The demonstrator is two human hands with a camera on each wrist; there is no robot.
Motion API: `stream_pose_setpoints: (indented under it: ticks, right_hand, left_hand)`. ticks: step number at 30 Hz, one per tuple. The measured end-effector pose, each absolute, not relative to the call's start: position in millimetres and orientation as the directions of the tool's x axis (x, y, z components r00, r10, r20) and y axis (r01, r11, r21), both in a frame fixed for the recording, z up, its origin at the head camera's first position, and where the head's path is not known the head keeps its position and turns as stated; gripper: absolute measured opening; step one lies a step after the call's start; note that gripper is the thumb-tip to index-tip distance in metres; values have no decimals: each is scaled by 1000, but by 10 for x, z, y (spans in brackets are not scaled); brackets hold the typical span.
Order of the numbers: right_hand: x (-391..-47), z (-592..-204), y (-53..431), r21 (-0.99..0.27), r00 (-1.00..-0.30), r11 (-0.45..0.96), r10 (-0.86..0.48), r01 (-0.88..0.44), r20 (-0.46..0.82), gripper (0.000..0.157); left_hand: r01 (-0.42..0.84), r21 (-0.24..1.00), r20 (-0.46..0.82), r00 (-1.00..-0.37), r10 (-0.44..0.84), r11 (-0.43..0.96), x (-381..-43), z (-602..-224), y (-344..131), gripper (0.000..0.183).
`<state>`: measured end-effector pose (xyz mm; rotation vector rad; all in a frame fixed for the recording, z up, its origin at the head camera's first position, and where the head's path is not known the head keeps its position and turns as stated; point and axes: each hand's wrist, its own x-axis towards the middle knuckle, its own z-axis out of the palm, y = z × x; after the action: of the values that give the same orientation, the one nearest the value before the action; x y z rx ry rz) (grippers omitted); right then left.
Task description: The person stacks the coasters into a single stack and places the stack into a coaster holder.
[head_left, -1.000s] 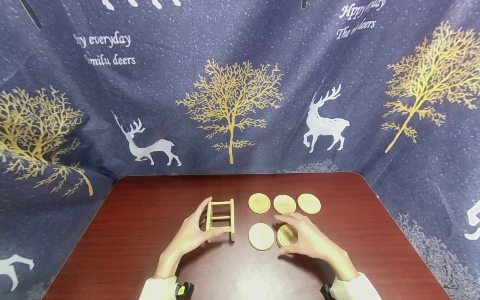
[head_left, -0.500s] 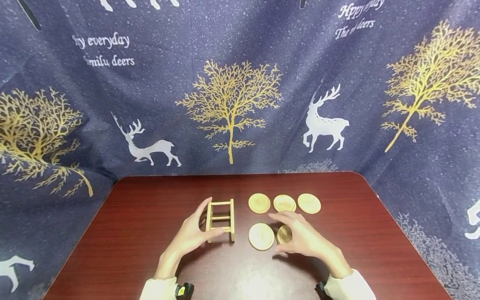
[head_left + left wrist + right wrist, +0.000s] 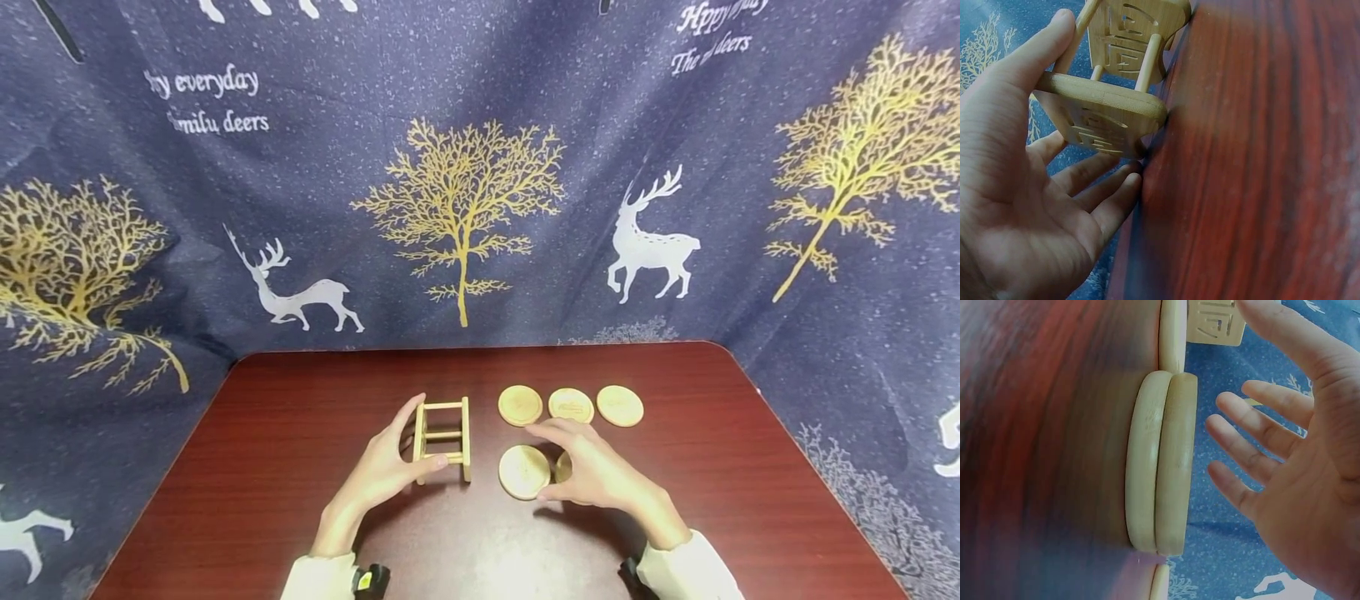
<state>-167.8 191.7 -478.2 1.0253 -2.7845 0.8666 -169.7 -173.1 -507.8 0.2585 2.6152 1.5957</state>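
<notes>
My left hand [image 3: 381, 467] grips a small wooden coaster holder [image 3: 467, 442] standing on the table, thumb across its near side and a finger at its far left corner. Slotted end panels [image 3: 1094, 119] of the holder show in the left wrist view. With fingers spread, my right hand [image 3: 603, 473] hovers over two stacked round wooden coasters [image 3: 562, 468], mostly covered by it in the head view. In the right wrist view the stack [image 3: 1175, 462] is apart from the fingers. Just left of it, near my right fingertips, lies a single pale coaster [image 3: 522, 472].
Behind the right hand lies a row of three round wooden coasters: a left one [image 3: 520, 405], a middle one [image 3: 570, 405] with a carved mark, and a right one [image 3: 620, 406]. A dark blue curtain [image 3: 480, 250] hangs along the far edge of the reddish-brown table [image 3: 315, 392].
My right hand has slid left over the stacked coasters, toward the single coaster, covering more of the stack. The left hand and the coaster holder have stayed in place.
</notes>
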Motion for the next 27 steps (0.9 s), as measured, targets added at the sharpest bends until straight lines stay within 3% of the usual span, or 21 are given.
stream_pose_setpoints:
  ticks: [15, 27]
  right_hand:
    - [-1744, -4785, 1761, -459, -732, 587, -631, -667, 257, 89]
    - [-1738, -4817, 1751, -467, -745, 601, -628, -648, 226, 90]
  left_hand:
    - [94, 896, 18, -984, 176, 433, -1688, -5073, -1729, 112]
    - [112, 903, 36, -981, 189, 414, -1686, -5069, -1729, 111]
